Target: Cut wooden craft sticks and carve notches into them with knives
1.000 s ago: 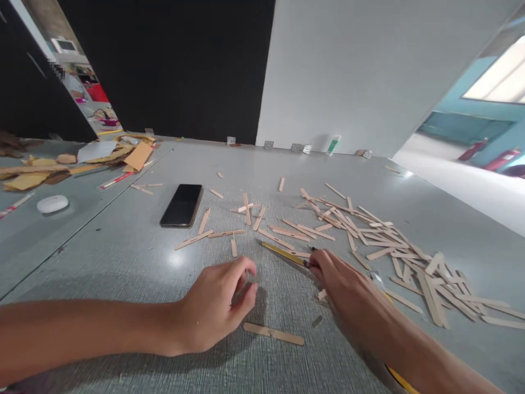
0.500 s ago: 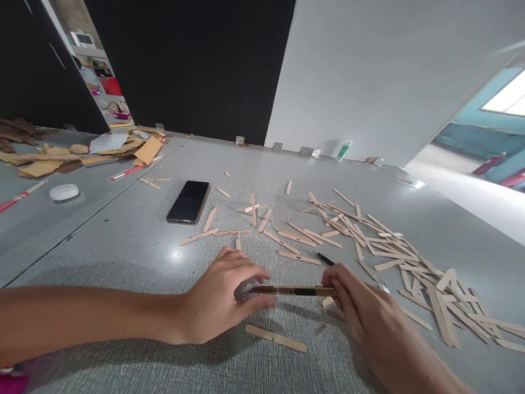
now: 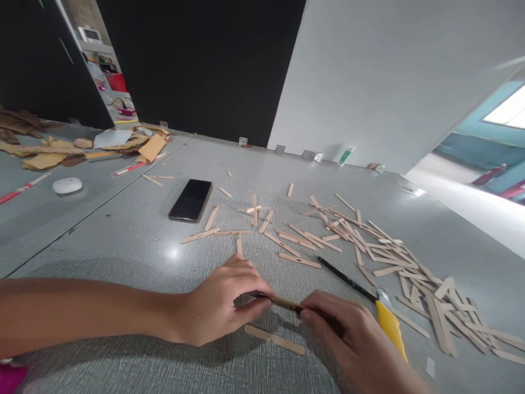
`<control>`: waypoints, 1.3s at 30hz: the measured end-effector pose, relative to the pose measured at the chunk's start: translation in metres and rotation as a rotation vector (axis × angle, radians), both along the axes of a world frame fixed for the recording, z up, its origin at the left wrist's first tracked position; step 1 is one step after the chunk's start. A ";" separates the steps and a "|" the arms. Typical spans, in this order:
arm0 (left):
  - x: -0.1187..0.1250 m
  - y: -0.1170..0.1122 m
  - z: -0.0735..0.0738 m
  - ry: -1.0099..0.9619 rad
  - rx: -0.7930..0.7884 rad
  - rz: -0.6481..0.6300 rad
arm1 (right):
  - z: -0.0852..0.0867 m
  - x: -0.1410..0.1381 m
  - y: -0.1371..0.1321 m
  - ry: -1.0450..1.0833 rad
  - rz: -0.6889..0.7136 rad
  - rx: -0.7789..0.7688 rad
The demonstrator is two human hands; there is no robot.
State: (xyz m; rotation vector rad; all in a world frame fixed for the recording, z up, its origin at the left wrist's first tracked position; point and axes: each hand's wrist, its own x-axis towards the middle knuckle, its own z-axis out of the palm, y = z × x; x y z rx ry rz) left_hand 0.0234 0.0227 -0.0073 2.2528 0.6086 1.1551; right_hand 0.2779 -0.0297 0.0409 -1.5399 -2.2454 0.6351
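Note:
Between the thumb and fingers of my left hand, one end of a thin brown-and-black stick is pinched. My right hand grips the same stick farther along, covering its other end. The stick lies nearly level just above the table; its exact kind does not show. Below it rests a wooden craft stick with a notch near its middle. Beyond my right hand lies a slim black pen-like tool, and beside that a yellow object, partly hidden by the hand.
A heap of craft sticks spreads across the right. Several loose ones lie ahead, near a black phone. A white mouse-like case, torn cardboard and small metal hinges sit farther back along the dark and white panels.
My left fingers have closed on the stick's end. My right hand has moved left along the stick and nearer to me, uncovering the black tool and the yellow object.

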 end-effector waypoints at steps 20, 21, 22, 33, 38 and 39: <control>-0.001 0.003 -0.003 -0.019 0.036 -0.044 | -0.019 0.014 -0.012 0.123 -0.039 0.009; -0.001 0.002 -0.002 -0.016 0.037 -0.037 | -0.018 0.014 -0.011 0.142 -0.040 -0.005; -0.001 0.002 -0.001 -0.014 0.038 -0.027 | -0.016 0.013 -0.010 0.163 -0.042 -0.037; -0.003 -0.005 0.005 0.066 0.188 -0.031 | 0.002 -0.022 -0.023 0.744 -0.261 -0.375; -0.006 -0.049 0.013 0.434 0.281 0.107 | -0.004 -0.001 -0.016 0.845 -0.303 -0.351; -0.006 -0.059 0.012 0.540 0.352 0.092 | -0.004 0.005 -0.013 0.818 -0.279 -0.300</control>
